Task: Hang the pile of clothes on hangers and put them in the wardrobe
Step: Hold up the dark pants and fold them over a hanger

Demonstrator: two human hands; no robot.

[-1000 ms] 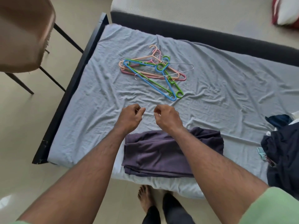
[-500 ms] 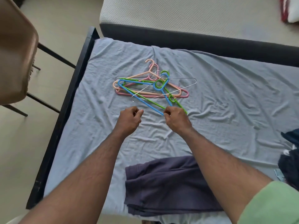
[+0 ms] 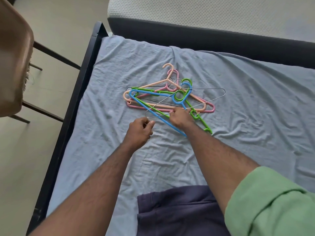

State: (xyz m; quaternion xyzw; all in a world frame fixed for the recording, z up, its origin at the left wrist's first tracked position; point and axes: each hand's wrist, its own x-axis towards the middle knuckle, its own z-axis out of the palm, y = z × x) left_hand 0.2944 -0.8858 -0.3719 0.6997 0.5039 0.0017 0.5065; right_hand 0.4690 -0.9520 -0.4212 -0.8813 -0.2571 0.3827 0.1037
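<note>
At frame centre, the right hand (image 3: 180,116) pinches the wire hanger (image 3: 204,89) atop the hanger pile (image 3: 170,97); the left hand (image 3: 140,130), fingers curled, holds nothing visible, with bare sheet (image 3: 102,133) leftward to the bed's black edge (image 3: 68,116).

Both bare forearms reach forward and away from the body, converging toward the middle. The left hand (image 3: 140,130) is loosely curled into a fist, thumb tip against the index finger, with nothing visibly held. The right hand (image 3: 180,116) is further forward, knuckles up, its fingers (image 3: 172,112) curled downward. A rolled green sleeve (image 3: 269,206) covers the right upper arm.
</note>
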